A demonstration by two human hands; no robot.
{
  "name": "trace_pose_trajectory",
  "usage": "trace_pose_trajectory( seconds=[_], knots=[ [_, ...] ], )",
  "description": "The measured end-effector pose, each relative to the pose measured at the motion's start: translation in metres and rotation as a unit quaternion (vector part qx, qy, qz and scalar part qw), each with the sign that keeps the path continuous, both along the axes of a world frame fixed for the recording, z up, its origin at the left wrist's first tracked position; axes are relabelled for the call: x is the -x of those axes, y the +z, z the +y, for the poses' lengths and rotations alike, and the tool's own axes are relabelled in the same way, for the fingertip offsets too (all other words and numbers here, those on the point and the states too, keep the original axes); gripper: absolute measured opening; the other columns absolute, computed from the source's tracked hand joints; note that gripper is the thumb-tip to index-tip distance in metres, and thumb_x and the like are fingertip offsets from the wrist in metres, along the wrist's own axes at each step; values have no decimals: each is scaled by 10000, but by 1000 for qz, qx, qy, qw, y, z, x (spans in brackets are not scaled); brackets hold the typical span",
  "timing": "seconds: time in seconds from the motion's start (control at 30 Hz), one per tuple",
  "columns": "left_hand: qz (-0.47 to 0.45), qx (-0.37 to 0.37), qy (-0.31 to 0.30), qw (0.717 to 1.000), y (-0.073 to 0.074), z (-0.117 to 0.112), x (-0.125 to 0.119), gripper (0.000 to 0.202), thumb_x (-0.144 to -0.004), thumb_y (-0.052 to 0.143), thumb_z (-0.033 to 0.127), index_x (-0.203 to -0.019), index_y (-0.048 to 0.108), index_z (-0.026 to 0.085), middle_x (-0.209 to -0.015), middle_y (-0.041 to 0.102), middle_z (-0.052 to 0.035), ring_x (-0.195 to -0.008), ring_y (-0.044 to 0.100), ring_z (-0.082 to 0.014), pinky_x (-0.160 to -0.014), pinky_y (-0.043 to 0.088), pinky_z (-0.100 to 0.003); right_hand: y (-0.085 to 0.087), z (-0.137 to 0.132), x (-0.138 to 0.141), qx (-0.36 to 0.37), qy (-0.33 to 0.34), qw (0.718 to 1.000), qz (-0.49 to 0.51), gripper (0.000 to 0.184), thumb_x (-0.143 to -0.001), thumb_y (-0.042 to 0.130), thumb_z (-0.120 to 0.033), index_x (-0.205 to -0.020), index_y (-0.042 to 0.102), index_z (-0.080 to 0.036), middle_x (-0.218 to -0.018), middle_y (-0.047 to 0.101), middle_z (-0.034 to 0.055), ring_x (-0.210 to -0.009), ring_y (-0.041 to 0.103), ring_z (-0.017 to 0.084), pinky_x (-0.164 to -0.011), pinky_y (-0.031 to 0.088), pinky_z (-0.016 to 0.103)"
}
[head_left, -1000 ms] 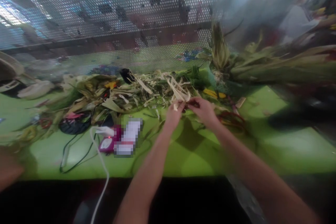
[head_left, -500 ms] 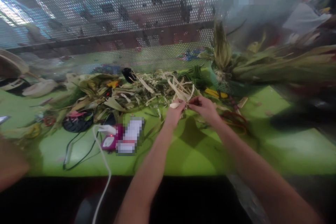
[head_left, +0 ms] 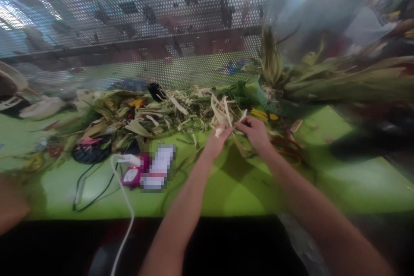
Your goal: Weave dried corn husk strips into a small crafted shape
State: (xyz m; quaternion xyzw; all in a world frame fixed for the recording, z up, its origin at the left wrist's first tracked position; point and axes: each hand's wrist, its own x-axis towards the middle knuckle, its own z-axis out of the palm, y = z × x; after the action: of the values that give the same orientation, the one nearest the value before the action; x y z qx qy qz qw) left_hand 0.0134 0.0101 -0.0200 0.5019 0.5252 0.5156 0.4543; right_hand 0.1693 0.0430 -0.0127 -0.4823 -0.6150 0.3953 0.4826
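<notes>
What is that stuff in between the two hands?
A bunch of pale husk strips, pinched by the left hand and right hand, over the green table; the head view shows it.

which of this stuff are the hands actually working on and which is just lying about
In hand: pale husk strips, pinched between the left hand and the right hand.

Lying about: husk pile, pink device, white cable, black cord, red bands, leafy stalks, all on the green table.
</notes>
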Motion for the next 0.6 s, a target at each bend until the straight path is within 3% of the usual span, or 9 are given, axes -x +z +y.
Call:
trace_pose_trajectory(
  seconds=[0.13,0.2,0.33,0.5,0.6],
  knots=[
    [136,-94,2,986,-6,0,3,246,-894,498,365,-739,554,182,-649,497,11,-637,442,-122,-620,349,-260,13,-8,-4,-50,-2,992,-112,403,-763,677,-533,-607,570,-178,-540,481,-26,-533,401,107,-501,279,245],
    [184,-118,25,976,-10,-1,3,200,-889,491,326,-761,548,183,-687,532,0,-658,461,-134,-637,357,-273,20,-17,-2,-63,50,992,-96,384,-802,643,-539,-691,611,-173,-619,545,-10,-585,459,116,-526,326,235],
    [238,-91,78,964,-16,-1,3,92,-833,548,253,-768,555,188,-675,543,6,-627,442,-137,-608,322,-274,24,-31,8,-40,171,984,-42,368,-804,659,-523,-916,660,-173,-818,669,32,-693,580,142,-604,439,240],
    [112,-102,51,987,-9,1,3,75,-808,563,215,-740,561,183,-708,559,12,-687,471,-128,-654,345,-248,16,-26,10,-38,152,987,-28,239,-760,713,-405,-847,703,-182,-801,703,33,-715,619,160,-671,483,275],
    [-7,-43,26,999,-3,3,1,63,-782,594,209,-730,573,181,-655,505,24,-637,444,-110,-607,334,-227,15,-17,6,-36,116,993,-11,184,-748,705,-350,-836,708,-189,-777,693,22,-690,600,153,-656,480,276]
  ],
)
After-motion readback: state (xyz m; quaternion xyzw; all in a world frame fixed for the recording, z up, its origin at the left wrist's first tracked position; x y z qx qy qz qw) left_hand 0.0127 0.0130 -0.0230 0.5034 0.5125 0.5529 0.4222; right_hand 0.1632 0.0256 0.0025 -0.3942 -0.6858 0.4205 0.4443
